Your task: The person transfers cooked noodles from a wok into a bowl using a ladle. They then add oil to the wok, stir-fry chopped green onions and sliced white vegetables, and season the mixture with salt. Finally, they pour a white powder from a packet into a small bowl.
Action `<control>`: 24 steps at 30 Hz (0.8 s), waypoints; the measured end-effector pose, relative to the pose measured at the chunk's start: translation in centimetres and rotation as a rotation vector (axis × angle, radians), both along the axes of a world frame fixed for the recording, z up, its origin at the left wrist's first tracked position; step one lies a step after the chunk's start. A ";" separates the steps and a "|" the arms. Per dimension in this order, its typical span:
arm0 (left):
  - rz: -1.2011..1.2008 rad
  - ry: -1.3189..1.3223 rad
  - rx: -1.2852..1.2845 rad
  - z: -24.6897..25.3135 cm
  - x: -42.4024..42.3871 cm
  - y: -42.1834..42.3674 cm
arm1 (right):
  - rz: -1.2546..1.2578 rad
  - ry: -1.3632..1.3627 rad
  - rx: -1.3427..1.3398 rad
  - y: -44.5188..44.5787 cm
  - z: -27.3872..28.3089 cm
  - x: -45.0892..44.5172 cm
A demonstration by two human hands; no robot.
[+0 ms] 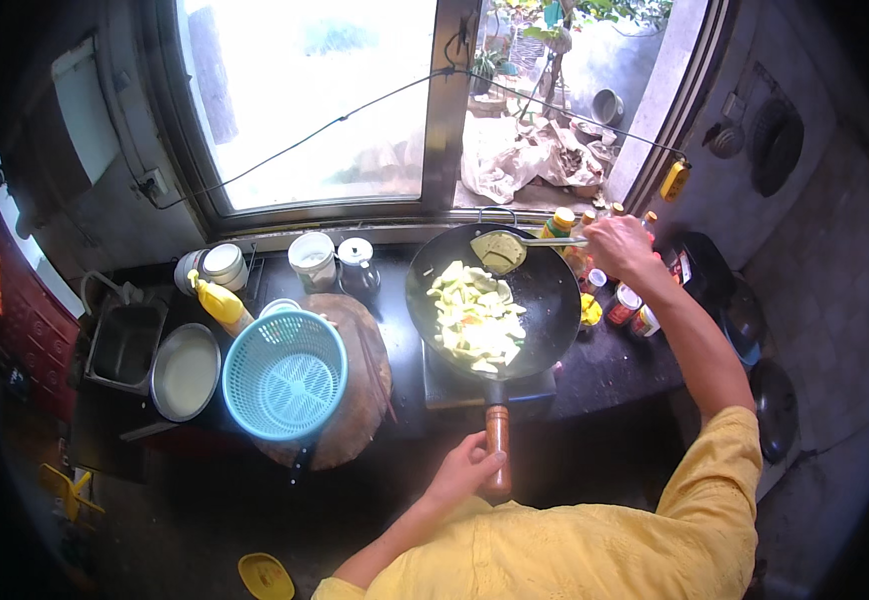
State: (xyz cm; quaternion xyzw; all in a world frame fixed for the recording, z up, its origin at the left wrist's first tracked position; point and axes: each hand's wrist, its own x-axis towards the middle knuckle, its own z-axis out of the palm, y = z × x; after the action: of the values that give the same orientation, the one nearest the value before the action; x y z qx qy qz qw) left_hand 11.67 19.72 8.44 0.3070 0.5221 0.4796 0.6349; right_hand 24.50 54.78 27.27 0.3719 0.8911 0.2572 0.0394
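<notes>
A dark wok (547, 315) sits on a flat cooktop (449, 394), its wooden handle (497, 450) pointing towards me. My left hand (472, 465) holds that handle, thumb laid over it. Pale green sliced vegetables (476, 315) are heaped in the wok's left half. Over the wok's far side, my right hand (618, 244) grips the handle of a metal wok spatula (502, 251). The spatula's blade is above the far edge of the vegetables, with a moist film on it; whether it touches the wok I cannot tell.
Seasoning bottles and jars (623, 304) crowd the counter right of the wok. Leftward, a blue plastic colander (284, 375) rests on a round wooden chopping board (363, 360), with a knife handle (301, 465) jutting out. Beyond are a metal basin (185, 371) and a sink (128, 337).
</notes>
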 end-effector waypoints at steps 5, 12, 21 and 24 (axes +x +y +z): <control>0.054 -0.032 0.026 -0.6 0.4 -0.3 | 0.214 -0.036 0.015 -1.8 -0.3 -5.0; 0.022 -0.006 -0.012 0.9 -0.2 -0.5 | 0.552 -0.097 0.125 -7.5 2.8 1.2; -0.023 0.023 0.003 0.8 -0.7 0.0 | 0.216 -0.191 0.084 -15.7 3.0 6.4; -0.010 -0.041 -0.009 0.8 -0.5 0.3 | 0.144 -0.043 0.049 -11.6 -1.1 5.3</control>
State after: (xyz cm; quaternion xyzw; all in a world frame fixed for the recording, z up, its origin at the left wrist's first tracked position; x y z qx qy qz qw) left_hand 11.20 20.01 9.23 0.2966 0.5096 0.4803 0.6494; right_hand 29.84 43.15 26.16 0.3023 0.9078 0.2891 0.0309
